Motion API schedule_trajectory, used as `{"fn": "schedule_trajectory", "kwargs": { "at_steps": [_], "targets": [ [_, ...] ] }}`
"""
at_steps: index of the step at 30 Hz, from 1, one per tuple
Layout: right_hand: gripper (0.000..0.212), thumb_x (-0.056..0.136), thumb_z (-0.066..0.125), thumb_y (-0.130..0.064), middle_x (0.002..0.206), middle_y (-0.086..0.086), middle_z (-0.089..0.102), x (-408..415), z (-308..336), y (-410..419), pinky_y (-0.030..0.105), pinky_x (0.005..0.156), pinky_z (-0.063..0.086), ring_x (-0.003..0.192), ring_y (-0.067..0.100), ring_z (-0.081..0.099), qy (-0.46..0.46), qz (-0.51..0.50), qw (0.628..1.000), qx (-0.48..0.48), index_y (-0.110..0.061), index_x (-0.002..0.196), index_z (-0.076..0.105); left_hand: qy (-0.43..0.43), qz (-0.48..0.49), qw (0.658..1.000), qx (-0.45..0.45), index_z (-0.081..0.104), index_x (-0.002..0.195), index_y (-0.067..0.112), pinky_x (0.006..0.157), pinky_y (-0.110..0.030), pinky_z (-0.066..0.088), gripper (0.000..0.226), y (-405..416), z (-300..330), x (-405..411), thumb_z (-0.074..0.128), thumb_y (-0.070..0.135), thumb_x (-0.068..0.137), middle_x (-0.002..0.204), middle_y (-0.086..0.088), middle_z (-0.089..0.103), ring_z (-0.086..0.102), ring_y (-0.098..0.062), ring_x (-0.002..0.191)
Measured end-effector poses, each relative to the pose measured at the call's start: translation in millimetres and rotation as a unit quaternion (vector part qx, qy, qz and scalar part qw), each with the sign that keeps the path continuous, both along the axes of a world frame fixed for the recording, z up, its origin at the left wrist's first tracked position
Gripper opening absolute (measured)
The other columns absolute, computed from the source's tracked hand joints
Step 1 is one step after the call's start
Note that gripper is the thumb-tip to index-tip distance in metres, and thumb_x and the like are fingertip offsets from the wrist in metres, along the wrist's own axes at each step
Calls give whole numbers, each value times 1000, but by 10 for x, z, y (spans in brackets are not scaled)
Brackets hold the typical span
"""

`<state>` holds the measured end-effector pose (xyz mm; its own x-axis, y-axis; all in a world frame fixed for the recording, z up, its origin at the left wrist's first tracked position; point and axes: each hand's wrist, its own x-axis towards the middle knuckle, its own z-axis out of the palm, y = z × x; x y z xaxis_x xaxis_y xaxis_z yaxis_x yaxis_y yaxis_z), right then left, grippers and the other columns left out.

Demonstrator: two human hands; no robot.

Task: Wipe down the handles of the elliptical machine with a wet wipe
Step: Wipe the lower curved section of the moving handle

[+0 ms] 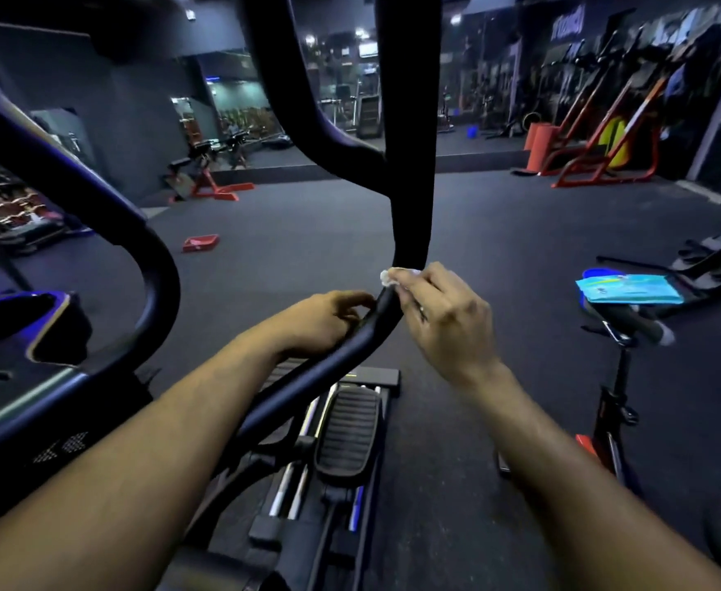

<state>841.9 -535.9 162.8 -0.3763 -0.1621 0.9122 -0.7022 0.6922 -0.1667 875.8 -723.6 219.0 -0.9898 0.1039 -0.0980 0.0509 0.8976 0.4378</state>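
Observation:
The elliptical's black moving handle rises through the middle of the view and bends toward me near my hands. My left hand grips the bar just below the bend. My right hand holds a crumpled white wet wipe against the handle at the bend, fingers curled round it. A second curved black handle sweeps across the left side. The wipe is mostly hidden by my fingers.
A blue wet wipe pack lies on a spin bike's seat at right. The elliptical's foot pedal sits below my arms. A red tray lies on the dark floor; red gym frames stand at the back right.

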Motion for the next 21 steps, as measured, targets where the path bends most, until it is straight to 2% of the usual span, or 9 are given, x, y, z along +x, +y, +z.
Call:
{"fn": "schedule_trajectory", "kwargs": {
  "at_steps": [2,5,8,13,15,16,19,21],
  "targets": [
    [21,100,60,-25,93,-1,66,14,-38,-58,37,58,55,79,23,67,-21,24,999,-2,-22,116,73,-19,-17,999,-22,59,140,28,97,-35,49,53,-22,32,-2,47,1,95,120,-2,75,66,-26,111],
    [18,100,60,-24,105,-4,73,225,-251,-263,41,76,58,94,20,71,-126,132,982,-52,-21,111,74,-39,-31,998,-27,60,140,23,103,-40,49,45,-39,44,-61,52,6,98,127,-5,72,66,-27,118],
    [20,100,58,-28,109,-5,74,372,-333,-314,41,80,57,99,19,71,-168,185,967,-44,-21,111,72,-50,-57,995,-59,62,130,25,96,-48,54,34,-56,54,-117,53,14,99,119,-3,74,68,-33,110],
    [23,101,55,-27,101,-2,72,44,28,13,42,57,57,83,27,71,-68,62,991,94,-24,118,71,-70,-47,995,-60,59,139,27,95,-55,57,55,-69,67,-127,44,0,93,123,-4,73,69,-35,113],
    [23,101,54,-27,100,-1,70,40,145,34,43,56,56,80,31,70,-76,28,990,113,-25,118,69,-78,-39,995,-56,58,140,27,95,-55,57,54,-51,86,-120,44,1,94,124,-5,72,68,-35,113],
    [21,101,53,-29,102,0,70,91,187,1,44,61,57,84,34,70,-110,21,988,110,-25,116,68,-74,-37,995,-55,58,138,28,94,-54,57,53,-37,94,-114,45,2,95,123,-5,72,69,-33,111],
    [20,102,51,-34,107,6,72,304,103,-226,44,75,53,97,40,66,-264,49,960,81,-26,114,66,-71,-45,996,-43,60,121,31,78,-47,60,40,-51,88,-100,49,1,97,113,-4,70,68,-21,89],
    [18,101,53,-31,103,5,75,532,-59,-390,45,75,55,96,36,69,-270,141,952,18,-24,110,66,-100,-46,993,-45,58,130,23,66,-39,58,39,-81,115,-88,49,0,100,117,-4,67,66,-16,86]
  ]
}}
